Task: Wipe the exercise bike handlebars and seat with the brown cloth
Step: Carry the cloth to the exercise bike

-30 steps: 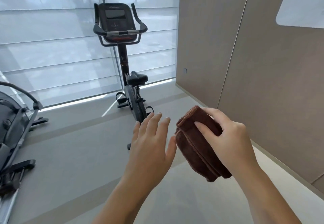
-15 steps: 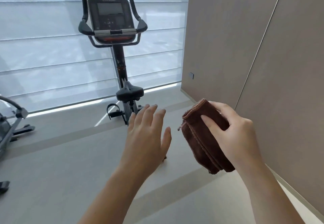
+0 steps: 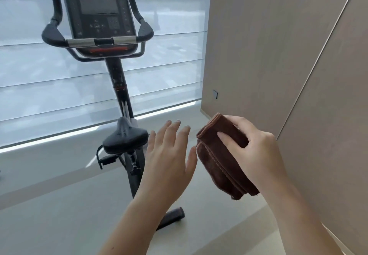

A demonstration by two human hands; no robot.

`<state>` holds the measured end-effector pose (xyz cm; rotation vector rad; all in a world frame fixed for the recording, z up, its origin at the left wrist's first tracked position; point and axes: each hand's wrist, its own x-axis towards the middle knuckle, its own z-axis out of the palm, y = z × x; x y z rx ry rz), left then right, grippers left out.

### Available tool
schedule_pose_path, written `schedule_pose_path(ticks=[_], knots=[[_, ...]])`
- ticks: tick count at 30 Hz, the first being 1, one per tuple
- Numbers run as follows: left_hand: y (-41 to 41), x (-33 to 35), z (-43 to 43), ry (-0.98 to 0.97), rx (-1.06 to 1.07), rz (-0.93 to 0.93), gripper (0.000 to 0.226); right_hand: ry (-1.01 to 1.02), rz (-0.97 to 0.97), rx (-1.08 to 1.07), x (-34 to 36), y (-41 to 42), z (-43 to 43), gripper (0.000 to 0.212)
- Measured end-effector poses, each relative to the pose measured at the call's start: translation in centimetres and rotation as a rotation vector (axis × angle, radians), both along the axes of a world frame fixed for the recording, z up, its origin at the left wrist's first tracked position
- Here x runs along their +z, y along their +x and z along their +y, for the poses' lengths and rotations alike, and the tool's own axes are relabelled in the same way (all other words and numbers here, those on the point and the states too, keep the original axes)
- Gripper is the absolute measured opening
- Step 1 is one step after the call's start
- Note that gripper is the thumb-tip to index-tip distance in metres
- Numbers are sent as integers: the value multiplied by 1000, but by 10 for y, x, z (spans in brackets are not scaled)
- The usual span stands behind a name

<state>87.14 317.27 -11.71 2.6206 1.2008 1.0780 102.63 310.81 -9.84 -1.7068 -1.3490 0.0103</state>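
Left hand (image 3: 169,161) is hanging open, fingers spread, covering part of the bike (image 3: 127,99) frame and base; only the base's near end is showing below the wrist. Right hand (image 3: 256,155) is gripping the folded cloth (image 3: 221,159), its far-right part hidden under the palm, thumb of the left hand just beside its edge. Seat (image 3: 124,137) and handlebars (image 3: 53,35) are sitting uncovered to the left, wall (image 3: 278,55) crowding the right.
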Motion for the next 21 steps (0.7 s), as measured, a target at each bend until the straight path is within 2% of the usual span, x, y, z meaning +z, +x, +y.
schedule_pose_path(ticks=[9,21], knots=[[67,15,185,40,-9,-6,39,35,-31,-32,25,63,179,29],[206,5,345,50,70,16,38,36,-10,53,16,207,351,29]])
